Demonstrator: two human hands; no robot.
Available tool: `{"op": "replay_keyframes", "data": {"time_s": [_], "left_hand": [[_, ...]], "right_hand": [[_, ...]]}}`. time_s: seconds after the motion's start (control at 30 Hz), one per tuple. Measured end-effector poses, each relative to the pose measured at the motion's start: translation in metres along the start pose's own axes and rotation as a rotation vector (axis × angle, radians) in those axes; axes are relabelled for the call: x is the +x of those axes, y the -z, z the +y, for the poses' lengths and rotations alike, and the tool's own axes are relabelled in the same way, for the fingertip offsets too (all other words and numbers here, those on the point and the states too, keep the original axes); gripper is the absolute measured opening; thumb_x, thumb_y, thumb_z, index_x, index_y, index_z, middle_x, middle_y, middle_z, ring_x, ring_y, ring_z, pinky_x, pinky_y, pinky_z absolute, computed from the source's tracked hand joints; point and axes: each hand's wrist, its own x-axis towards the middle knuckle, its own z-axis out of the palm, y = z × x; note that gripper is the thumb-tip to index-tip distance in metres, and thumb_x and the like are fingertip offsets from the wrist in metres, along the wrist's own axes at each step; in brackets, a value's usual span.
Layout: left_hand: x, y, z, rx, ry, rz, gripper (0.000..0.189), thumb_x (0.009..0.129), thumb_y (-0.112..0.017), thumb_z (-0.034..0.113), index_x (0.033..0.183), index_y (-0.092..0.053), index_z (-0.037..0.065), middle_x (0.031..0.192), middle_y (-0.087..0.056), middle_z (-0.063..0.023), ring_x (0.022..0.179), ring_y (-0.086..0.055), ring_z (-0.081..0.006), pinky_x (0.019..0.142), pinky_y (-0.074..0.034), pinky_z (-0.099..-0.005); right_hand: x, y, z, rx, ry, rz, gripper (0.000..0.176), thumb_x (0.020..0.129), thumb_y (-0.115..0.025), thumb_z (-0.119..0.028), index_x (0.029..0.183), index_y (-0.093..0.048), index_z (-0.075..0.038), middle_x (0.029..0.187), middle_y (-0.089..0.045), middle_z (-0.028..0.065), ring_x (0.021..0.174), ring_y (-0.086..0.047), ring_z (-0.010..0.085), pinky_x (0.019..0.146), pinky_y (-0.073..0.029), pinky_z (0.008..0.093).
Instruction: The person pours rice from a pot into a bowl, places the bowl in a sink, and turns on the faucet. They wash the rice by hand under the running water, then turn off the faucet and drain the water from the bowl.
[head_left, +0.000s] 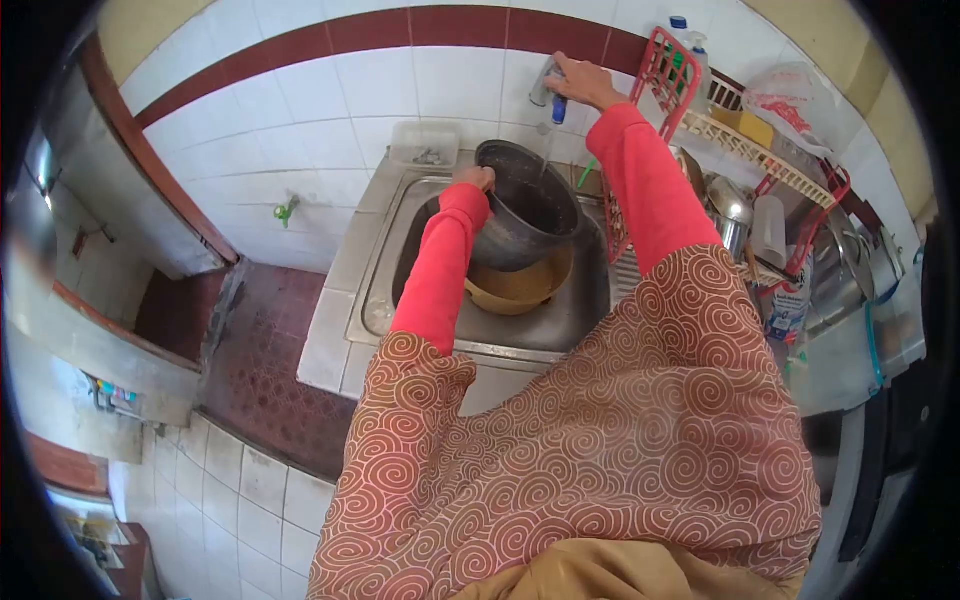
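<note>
My left hand [476, 179] is closed on the rim of a dark grey cooking pot [520, 243]. The pot tilts over the metal sink [590, 318], its mouth facing the wall. Up at the wall, my right hand [588, 82] has its fingers around the top of a faucet [543, 90] with a blue spout end [559, 110]. A thin stream of water runs from it into the pot. Beneath the pot sits a yellowish basin [515, 288], partly hidden by it.
A clear plastic tub [424, 146] stands on the tiled ledge behind the sink. To the right, a red and cream dish rack [752, 148] holds bottles, with metal pots [730, 205] below. A green tap [286, 210] sticks out of the left wall.
</note>
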Motion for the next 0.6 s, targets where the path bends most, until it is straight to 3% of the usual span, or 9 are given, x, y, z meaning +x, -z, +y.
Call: {"op": "replay_keyframes", "data": {"time_s": [0.13, 0.17, 0.23, 0.3, 0.33, 0.37, 0.43, 0.57, 0.6], "left_hand": [[0.020, 0.000, -0.006, 0.422, -0.242, -0.021, 0.023, 0.065, -0.049, 0.019, 0.077, -0.063, 0.005, 0.088, -0.059, -0.0199, 0.085, -0.056, -0.0343, 0.071, -0.045, -0.0401], [0.013, 0.006, 0.003, 0.489, -0.253, -0.016, 0.023, 0.065, -0.047, 0.020, 0.072, -0.064, 0.005, 0.088, -0.059, -0.0196, 0.084, -0.056, -0.0352, 0.073, -0.045, -0.0405], [0.010, 0.009, 0.015, 0.345, -0.055, 0.053, 0.024, 0.066, -0.047, 0.021, 0.073, -0.064, 0.006, 0.089, -0.059, -0.0191, 0.084, -0.056, -0.0352, 0.073, -0.045, -0.0404], [0.006, 0.009, 0.018, 0.336, 0.001, 0.090, 0.023, 0.067, -0.047, 0.020, 0.073, -0.064, 0.006, 0.089, -0.059, -0.0188, 0.083, -0.056, -0.0354, 0.072, -0.045, -0.0401], [0.005, 0.009, 0.019, 0.403, -0.047, 0.093, 0.022, 0.067, -0.047, 0.019, 0.072, -0.064, 0.007, 0.088, -0.059, -0.0188, 0.082, -0.056, -0.0355, 0.072, -0.045, -0.0400], [0.005, 0.012, 0.021, 0.471, -0.097, 0.099, 0.021, 0.067, -0.047, 0.018, 0.072, -0.064, 0.007, 0.088, -0.059, -0.0187, 0.081, -0.056, -0.0357, 0.071, -0.045, -0.0399], [0.005, 0.019, 0.026, 0.451, -0.145, 0.037, 0.018, 0.066, -0.049, 0.015, 0.071, -0.064, 0.006, 0.087, -0.059, -0.0182, 0.080, -0.057, -0.0354, 0.071, -0.045, -0.0390], [0.023, 0.009, 0.024, 0.195, 0.082, -0.071, 0.015, 0.065, -0.051, 0.013, 0.070, -0.063, 0.006, 0.088, -0.059, -0.0190, 0.081, -0.057, -0.0356, 0.071, -0.045, -0.0390], [0.019, 0.010, 0.026, 0.303, 0.000, -0.076, 0.017, 0.065, -0.050, 0.015, 0.070, -0.063, 0.006, 0.089, -0.059, -0.0191, 0.083, -0.056, -0.0359, 0.072, -0.045, -0.0393]], "right_hand": [[-0.032, -0.009, -0.003, 0.163, -0.106, 0.209, 0.074, 0.069, -0.047, -0.061, 0.125, -0.030, -0.016, 0.106, -0.051, 0.0230, 0.089, -0.056, 0.0354, 0.076, -0.041, 0.0470], [-0.050, -0.012, -0.005, 0.236, -0.124, 0.268, 0.084, 0.069, -0.047, -0.063, 0.129, -0.023, -0.008, 0.109, -0.048, 0.0256, 0.091, -0.055, 0.0357, 0.077, -0.041, 0.0457], [-0.082, -0.058, 0.005, 0.364, -0.190, 0.567, 0.083, 0.071, -0.051, -0.058, 0.124, -0.028, 0.001, 0.108, -0.049, 0.0249, 0.092, -0.054, 0.0370, 0.077, -0.041, 0.0445], [-0.124, -0.099, 0.020, 0.361, -0.507, -0.004, 0.079, 0.071, -0.055, -0.052, 0.118, -0.035, 0.008, 0.102, -0.052, 0.0253, 0.091, -0.054, 0.0379, 0.078, -0.041, 0.0437], [-0.151, -0.136, 0.036, 0.528, -0.368, -0.113, 0.070, 0.070, -0.060, -0.046, 0.111, -0.042, 0.007, 0.095, -0.056, 0.0232, 0.085, -0.056, 0.0347, 0.073, -0.044, 0.0419], [-0.176, -0.091, 0.000, 0.764, -0.701, -0.489, 0.066, 0.068, -0.063, -0.041, 0.109, -0.043, 0.008, 0.088, -0.058, 0.0218, 0.075, -0.059, 0.0311, 0.061, -0.048, 0.0391], [-0.213, -0.128, -0.003, 1.172, -0.943, -0.700, 0.058, 0.070, -0.064, -0.035, 0.104, -0.043, 0.008, 0.084, -0.056, 0.0223, 0.065, -0.059, 0.0298, 0.048, -0.048, 0.0340], [-0.233, -0.146, -0.017, 1.732, -1.074, -0.558, 0.035, 0.078, -0.054, -0.020, 0.097, -0.044, 0.007, 0.078, -0.054, 0.0231, 0.058, -0.058, 0.0342, 0.042, -0.048, 0.0329], [-0.235, -0.154, -0.020, 1.809, -1.107, -0.510, 0.029, 0.079, -0.051, -0.016, 0.096, -0.044, 0.007, 0.077, -0.053, 0.0226, 0.058, -0.058, 0.0352, 0.042, -0.048, 0.0326]]}}
